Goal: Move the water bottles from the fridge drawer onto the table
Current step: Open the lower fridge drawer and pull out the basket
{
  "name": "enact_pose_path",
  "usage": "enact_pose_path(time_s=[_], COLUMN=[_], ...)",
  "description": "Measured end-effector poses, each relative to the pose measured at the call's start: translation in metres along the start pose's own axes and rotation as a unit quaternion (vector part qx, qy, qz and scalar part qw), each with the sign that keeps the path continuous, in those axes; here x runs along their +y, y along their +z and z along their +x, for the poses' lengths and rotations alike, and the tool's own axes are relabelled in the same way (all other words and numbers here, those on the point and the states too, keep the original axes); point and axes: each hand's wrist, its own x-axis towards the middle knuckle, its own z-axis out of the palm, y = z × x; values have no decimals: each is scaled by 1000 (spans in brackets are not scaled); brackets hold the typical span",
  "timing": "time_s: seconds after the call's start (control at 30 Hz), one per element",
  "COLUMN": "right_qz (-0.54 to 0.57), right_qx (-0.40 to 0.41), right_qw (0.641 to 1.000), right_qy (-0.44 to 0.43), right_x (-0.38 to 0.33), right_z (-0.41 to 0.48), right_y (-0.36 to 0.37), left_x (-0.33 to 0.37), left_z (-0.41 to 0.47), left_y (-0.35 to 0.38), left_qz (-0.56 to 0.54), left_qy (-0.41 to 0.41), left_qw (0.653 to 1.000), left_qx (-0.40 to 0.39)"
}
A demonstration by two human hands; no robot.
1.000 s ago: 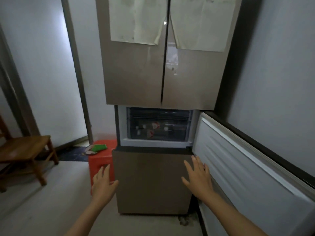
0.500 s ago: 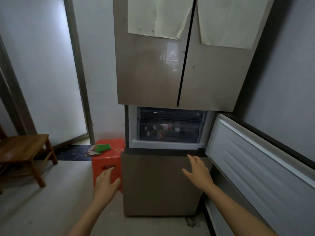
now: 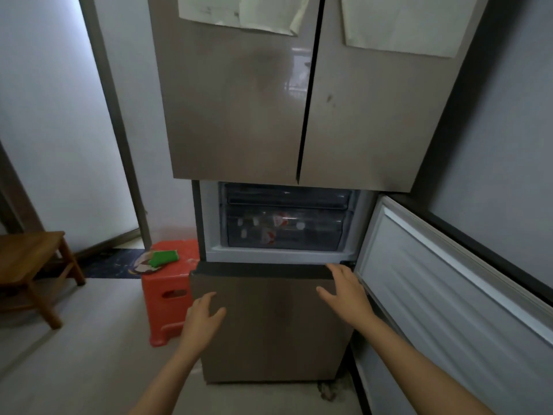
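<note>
The clear plastic water bottles [image 3: 278,221] lie on their sides in the transparent fridge drawer [image 3: 323,238], in the open middle compartment. Two red-and-white labels show, but the bottle count is unclear. Nearer, both hands hover empty with fingers spread. The left hand [image 3: 200,319] is before the lower bronze panel [image 3: 269,324], and the right hand [image 3: 347,290] is near its top right corner. One white-lined door [image 3: 449,280] stands open on the right. One red plastic stool [image 3: 170,295] stands to the left.
</note>
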Motion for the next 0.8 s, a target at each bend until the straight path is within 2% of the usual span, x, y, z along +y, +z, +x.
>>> enact_pose_path(time_s=[0.2,0.37,0.5,0.6,0.7,0.8], right_qz=[61,179,218,266,333,368], right_qx=[-25,-67,-90,-99,-104,-94], right_qw=[998,981,971,955,927,907], right_qy=[-7,27,50,87,140,181], right_x=[34,56,65,67,60,54], right_z=[61,101,125,141,157,174], right_y=[-6,-2,7,16,25,33], left_x=[54,83,82,82,80,83], left_z=[62,87,97,111,130,151], left_y=[26,52,66,71,74,77], left_qz=[-160,-344,-316,-334,-398,-509], left_qy=[-47,-170,-198,-226,-262,-293], left_qw=[986,922,925,912,878,809], left_qx=[32,52,72,72,46,8])
